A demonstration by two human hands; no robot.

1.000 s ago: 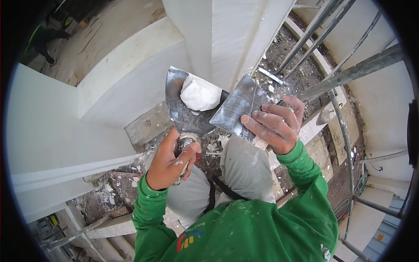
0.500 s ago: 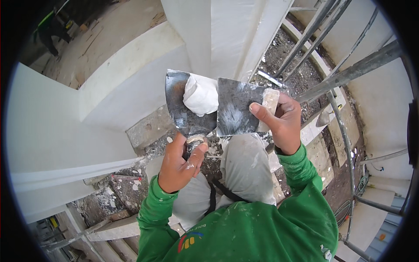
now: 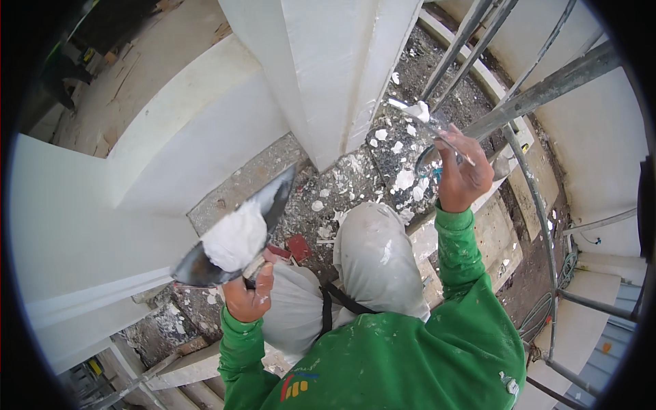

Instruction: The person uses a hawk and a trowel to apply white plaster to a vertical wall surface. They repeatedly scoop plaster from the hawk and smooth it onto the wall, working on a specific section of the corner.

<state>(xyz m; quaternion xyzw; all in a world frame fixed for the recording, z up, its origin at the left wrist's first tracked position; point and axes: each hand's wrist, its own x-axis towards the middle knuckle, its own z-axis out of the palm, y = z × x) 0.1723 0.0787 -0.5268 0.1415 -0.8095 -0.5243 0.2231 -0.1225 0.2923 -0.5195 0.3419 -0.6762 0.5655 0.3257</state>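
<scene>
My left hand (image 3: pixel 249 294) grips the handle of a wide putty knife (image 3: pixel 279 195), its dark curved blade tilted out to the left. A thick lump of white putty (image 3: pixel 238 236) sits on that blade. In my right hand (image 3: pixel 467 171), farther away and to the right, is a second putty knife (image 3: pixel 441 131). Its blade shows nearly edge-on, with a small dab of white putty (image 3: pixel 418 111) near the far end. The two blades are well apart. The fingers of my right hand partly hide its grip.
White wall panels and a column (image 3: pixel 335 75) stand ahead and to the left. Grey metal scaffold poles (image 3: pixel 547 78) cross the right side. White crumbs (image 3: pixel 404 180) litter the rough ground around my knees. A red flat piece (image 3: pixel 298 247) lies by my left hand. Another person (image 3: pixel 65 78) is at far left.
The blades, side by side before, have parted. My left hand's knife has moved left and down with its putty lump; my right hand's has moved right, turned edge-on and now carries a dab.
</scene>
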